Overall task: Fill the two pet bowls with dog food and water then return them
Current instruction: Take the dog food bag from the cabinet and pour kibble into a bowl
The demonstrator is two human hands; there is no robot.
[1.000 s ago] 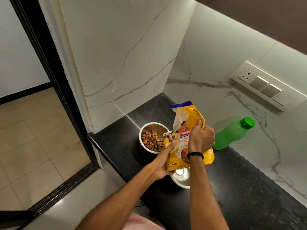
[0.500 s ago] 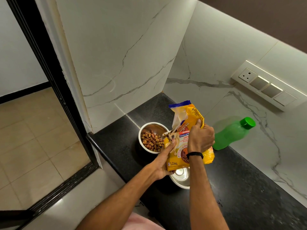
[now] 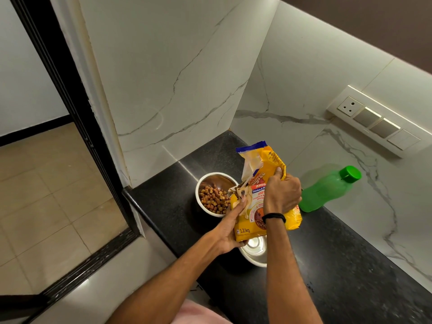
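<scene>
A yellow dog food bag (image 3: 268, 164) is held above the black counter (image 3: 327, 265), its torn mouth against the rim of a steel bowl (image 3: 211, 181) that holds brown kibble. My left hand (image 3: 230, 226) grips the bag's lower left corner. My right hand (image 3: 282, 192) clutches the bag's upper middle from the front. A second steel bowl (image 3: 254, 251), with nothing in it, sits on the counter below the bag and is partly hidden by it. A green water bottle (image 3: 327, 189) with its green cap on leans against the marble wall to the right.
Marble walls enclose the counter's far corner. A switch panel (image 3: 376, 120) is on the right wall. The counter's left edge drops to a tiled floor (image 3: 46, 195) beyond a black door frame (image 3: 70, 108).
</scene>
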